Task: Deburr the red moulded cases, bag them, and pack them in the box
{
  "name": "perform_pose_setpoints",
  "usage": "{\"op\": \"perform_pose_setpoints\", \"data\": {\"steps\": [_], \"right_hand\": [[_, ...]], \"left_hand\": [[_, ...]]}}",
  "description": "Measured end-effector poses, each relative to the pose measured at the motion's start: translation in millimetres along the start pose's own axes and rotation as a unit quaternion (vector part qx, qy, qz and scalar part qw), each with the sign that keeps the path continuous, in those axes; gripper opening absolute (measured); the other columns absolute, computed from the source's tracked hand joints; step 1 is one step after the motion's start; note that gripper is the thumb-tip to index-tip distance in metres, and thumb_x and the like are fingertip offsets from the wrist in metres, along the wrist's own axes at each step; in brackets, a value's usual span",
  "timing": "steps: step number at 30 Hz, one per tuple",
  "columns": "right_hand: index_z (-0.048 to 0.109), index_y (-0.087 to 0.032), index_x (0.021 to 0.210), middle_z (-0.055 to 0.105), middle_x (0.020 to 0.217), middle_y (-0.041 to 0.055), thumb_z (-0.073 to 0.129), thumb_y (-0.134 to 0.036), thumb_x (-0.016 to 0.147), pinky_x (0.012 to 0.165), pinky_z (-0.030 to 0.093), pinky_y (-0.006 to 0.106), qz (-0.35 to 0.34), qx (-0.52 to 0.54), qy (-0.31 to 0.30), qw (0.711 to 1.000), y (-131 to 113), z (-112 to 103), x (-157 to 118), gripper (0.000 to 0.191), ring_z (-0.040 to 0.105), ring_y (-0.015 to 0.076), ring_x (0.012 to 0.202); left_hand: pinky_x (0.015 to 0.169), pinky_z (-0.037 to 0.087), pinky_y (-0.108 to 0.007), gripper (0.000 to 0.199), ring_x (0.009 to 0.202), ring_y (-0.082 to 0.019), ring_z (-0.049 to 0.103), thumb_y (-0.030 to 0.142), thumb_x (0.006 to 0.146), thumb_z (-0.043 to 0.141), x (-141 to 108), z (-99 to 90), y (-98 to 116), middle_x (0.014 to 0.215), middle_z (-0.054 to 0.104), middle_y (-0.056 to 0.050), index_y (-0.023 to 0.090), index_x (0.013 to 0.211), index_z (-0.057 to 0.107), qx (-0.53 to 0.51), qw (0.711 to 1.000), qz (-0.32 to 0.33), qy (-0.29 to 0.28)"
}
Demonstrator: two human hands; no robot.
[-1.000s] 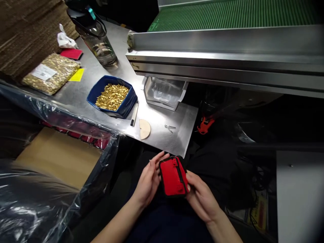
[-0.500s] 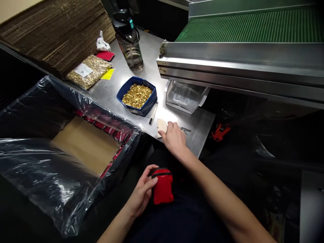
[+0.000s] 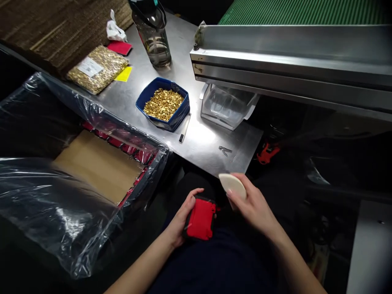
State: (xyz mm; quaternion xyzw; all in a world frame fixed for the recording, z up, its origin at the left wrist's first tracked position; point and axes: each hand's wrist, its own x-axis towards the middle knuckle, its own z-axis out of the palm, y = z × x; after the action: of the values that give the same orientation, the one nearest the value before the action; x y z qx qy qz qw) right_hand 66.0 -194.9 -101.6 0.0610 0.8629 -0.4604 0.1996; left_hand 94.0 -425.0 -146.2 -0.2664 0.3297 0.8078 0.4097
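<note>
My left hand (image 3: 182, 218) grips a red-and-black case (image 3: 200, 218), its underside hidden; my right hand (image 3: 252, 203) pinches a blurred pale disc (image 3: 232, 185).

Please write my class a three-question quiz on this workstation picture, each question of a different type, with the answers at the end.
1. True or false: the left hand holds the red case.

2. What is in the blue bin?
A) small gold-coloured pieces
B) clear liquid
C) folded cloths

3. Fill in the missing word: the pale, flat piece is held in the person's ____ hand.

Key: 1. true; 2. A; 3. right
</note>
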Motion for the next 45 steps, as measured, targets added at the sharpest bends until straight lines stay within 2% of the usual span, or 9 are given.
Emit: {"op": "perform_pose_setpoints", "data": {"steps": [2, 5, 8, 12, 18, 25, 30, 37, 45], "right_hand": [[0.053, -0.032, 0.130, 0.072, 0.097, -0.0033, 0.054, -0.042, 0.102, 0.071, 0.051, 0.023, -0.014, 0.015, -0.042, 0.999, 5.0, -5.4, -38.2, 0.030, 0.068, 0.0138, 0.079], [0.051, -0.029, 0.131, 0.071, 0.095, -0.0018, 0.050, -0.031, 0.103, 0.069, 0.048, 0.025, -0.110, -0.042, -0.107, 0.987, 2.1, -2.8, -77.7, 0.028, 0.065, 0.0139, 0.076], [0.051, -0.024, 0.126, 0.069, 0.087, -0.0014, 0.048, -0.022, 0.101, 0.062, 0.041, 0.029, -0.213, -0.127, -0.158, 0.956, -4.0, 5.5, -94.8, 0.026, 0.061, 0.0150, 0.069], [0.050, -0.023, 0.120, 0.069, 0.088, -0.0019, 0.049, -0.018, 0.097, 0.057, 0.033, 0.032, -0.257, -0.179, -0.197, 0.929, -4.8, 11.6, -96.7, 0.023, 0.058, 0.0155, 0.069], [0.049, -0.028, 0.108, 0.068, 0.087, -0.0058, 0.050, -0.016, 0.095, 0.057, 0.032, 0.032, -0.213, -0.193, -0.242, 0.927, 0.3, 3.9, -97.6, 0.017, 0.058, 0.0141, 0.069], [0.049, -0.027, 0.103, 0.069, 0.087, -0.0054, 0.053, -0.018, 0.094, 0.055, 0.028, 0.032, -0.202, -0.208, -0.229, 0.929, -1.4, 12.0, -102.5, 0.013, 0.063, 0.0148, 0.071], [0.050, -0.027, 0.116, 0.072, 0.090, -0.0034, 0.052, -0.021, 0.098, 0.055, 0.028, 0.032, -0.165, -0.234, -0.199, 0.937, -8.3, 18.5, -99.4, 0.019, 0.067, 0.0173, 0.074], [0.052, -0.025, 0.107, 0.071, 0.086, -0.0026, 0.046, -0.017, 0.099, 0.059, 0.034, 0.030, -0.100, -0.189, -0.227, 0.950, -14.2, 18.5, -91.7, 0.013, 0.066, 0.0158, 0.069], [0.050, -0.026, 0.107, 0.071, 0.084, -0.0034, 0.044, -0.015, 0.096, 0.056, 0.034, 0.031, -0.103, -0.174, -0.236, 0.950, -18.9, 18.8, -100.7, 0.017, 0.067, 0.0162, 0.066]], "left_hand": [[0.078, 0.058, -0.040, 0.055, 0.091, -0.031, 0.077, 0.061, 0.097, 0.054, -2.9, 8.7, 3.6, 0.112, 0.077, -0.015, 0.026, 0.138, 0.046, -0.007, 0.999, -0.028, 0.024], [0.082, 0.057, -0.038, 0.051, 0.094, -0.028, 0.076, 0.063, 0.097, 0.051, -13.8, 23.3, 6.0, 0.110, 0.077, -0.015, 0.024, 0.131, 0.054, -0.015, 0.997, -0.068, 0.038], [0.089, 0.056, -0.041, 0.051, 0.096, -0.029, 0.075, 0.064, 0.096, 0.052, -23.7, 34.0, 1.0, 0.111, 0.077, -0.014, 0.023, 0.125, 0.059, -0.001, 0.993, -0.107, 0.041], [0.090, 0.055, -0.042, 0.047, 0.093, -0.029, 0.075, 0.061, 0.095, 0.056, -25.4, 36.5, -10.0, 0.103, 0.077, -0.012, 0.022, 0.121, 0.063, 0.067, 0.988, -0.128, 0.050], [0.086, 0.055, -0.038, 0.045, 0.091, -0.027, 0.074, 0.061, 0.095, 0.056, -20.3, 39.9, -15.6, 0.099, 0.077, -0.011, 0.022, 0.116, 0.065, 0.084, 0.986, -0.139, 0.046], [0.089, 0.054, -0.037, 0.044, 0.093, -0.026, 0.073, 0.059, 0.096, 0.056, -20.4, 42.0, -15.0, 0.100, 0.077, -0.010, 0.022, 0.117, 0.065, 0.088, 0.986, -0.141, 0.035], [0.089, 0.055, -0.039, 0.046, 0.094, -0.028, 0.074, 0.061, 0.094, 0.058, -20.6, 37.2, -17.1, 0.101, 0.078, -0.011, 0.021, 0.116, 0.065, 0.070, 0.985, -0.147, 0.052], [0.085, 0.057, -0.037, 0.046, 0.091, -0.027, 0.075, 0.061, 0.092, 0.062, -22.6, 34.5, -13.9, 0.103, 0.078, -0.011, 0.020, 0.111, 0.067, 0.037, 0.985, -0.150, 0.076], [0.088, 0.056, -0.039, 0.041, 0.098, -0.028, 0.073, 0.057, 0.091, 0.066, -25.0, 28.5, -13.9, 0.103, 0.077, -0.009, 0.025, 0.116, 0.065, 0.033, 0.988, -0.145, 0.033]]}}
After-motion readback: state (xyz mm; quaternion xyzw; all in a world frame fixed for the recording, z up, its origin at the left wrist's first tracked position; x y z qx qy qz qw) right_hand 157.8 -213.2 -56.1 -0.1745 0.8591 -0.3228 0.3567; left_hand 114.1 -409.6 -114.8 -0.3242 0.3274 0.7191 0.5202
